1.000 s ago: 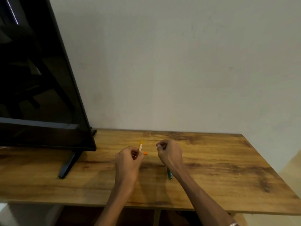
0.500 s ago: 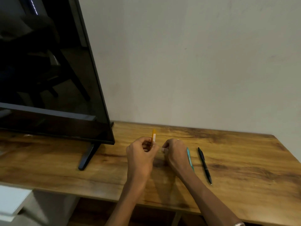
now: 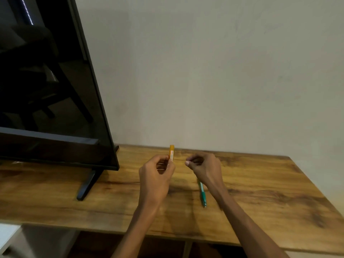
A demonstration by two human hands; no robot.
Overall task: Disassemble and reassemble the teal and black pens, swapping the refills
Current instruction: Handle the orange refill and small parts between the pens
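Observation:
My left hand (image 3: 158, 174) is closed around a small orange pen or barrel (image 3: 171, 152) with a white label, which sticks up above the fingers. My right hand (image 3: 202, 168) hovers just to its right with thumb and fingers pinched together; whether anything small is between them I cannot tell. The teal pen (image 3: 202, 194) lies on the wooden table (image 3: 270, 192), partly under my right wrist, tip pointing toward me. The black pen is hidden behind my right forearm.
A large black monitor (image 3: 46, 90) on a black foot (image 3: 87, 183) stands at the left of the table. A plain wall rises right behind the table's far edge. A white object (image 3: 7, 237) sits below the table's front left.
The view shifted, so the hands sit a little more to the right. My right hand drew slightly away from my left. The black pen, visible half a second ago, is now covered by my right arm.

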